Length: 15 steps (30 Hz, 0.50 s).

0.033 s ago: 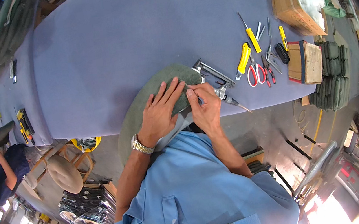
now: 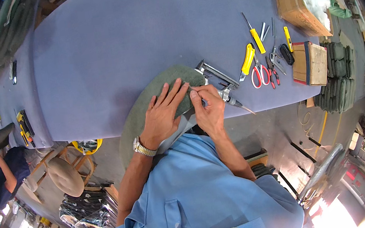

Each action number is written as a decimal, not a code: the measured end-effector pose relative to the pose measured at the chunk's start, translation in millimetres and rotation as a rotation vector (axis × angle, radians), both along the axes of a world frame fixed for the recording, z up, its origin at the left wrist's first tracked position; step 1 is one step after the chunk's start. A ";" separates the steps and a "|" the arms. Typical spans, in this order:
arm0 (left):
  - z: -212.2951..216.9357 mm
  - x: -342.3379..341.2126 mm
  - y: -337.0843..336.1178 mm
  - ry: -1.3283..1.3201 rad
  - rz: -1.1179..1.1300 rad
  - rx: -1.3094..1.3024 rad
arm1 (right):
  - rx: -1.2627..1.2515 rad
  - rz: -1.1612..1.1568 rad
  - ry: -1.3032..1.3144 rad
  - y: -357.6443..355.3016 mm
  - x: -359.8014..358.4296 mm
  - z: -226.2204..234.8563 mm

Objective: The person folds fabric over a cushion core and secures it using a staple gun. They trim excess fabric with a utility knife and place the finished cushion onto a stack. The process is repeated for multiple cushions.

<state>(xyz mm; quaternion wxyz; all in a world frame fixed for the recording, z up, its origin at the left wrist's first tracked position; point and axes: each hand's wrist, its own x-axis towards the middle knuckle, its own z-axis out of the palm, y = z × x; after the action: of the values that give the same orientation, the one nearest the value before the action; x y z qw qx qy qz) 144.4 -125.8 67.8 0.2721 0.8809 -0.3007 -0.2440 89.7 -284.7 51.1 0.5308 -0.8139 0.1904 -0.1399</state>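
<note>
A dark green padded piece with a curved edge, like a seat cushion or backrest, lies on the near edge of the table and overhangs it toward me. My left hand rests flat on its green cover, fingers stretched out and a metal-band watch on the wrist. At the right edge of the cover, my right hand is closed with thumb and forefinger pinched together, apparently on the fabric edge. Anything small in that pinch is hidden. Just beyond my right hand lies a metal staple gun, with its air hose fitting pointing toward the right.
Right of the staple gun lie a yellow cutter, red-handled scissors, pliers and a yellow-handled screwdriver. A cardboard box with white stuffing stands at the far right. Another person works at the left.
</note>
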 end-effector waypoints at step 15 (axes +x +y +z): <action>-5.4 7.7 -2.0 -0.001 -0.044 0.059 | 0.151 -0.096 0.059 1.1 -11.2 -31.2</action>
<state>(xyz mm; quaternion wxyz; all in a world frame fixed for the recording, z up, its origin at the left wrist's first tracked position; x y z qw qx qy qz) 152.1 -127.8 62.4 0.2405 0.8818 -0.3129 -0.2581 78.5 -283.6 19.9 0.5776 -0.7653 0.2545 -0.1264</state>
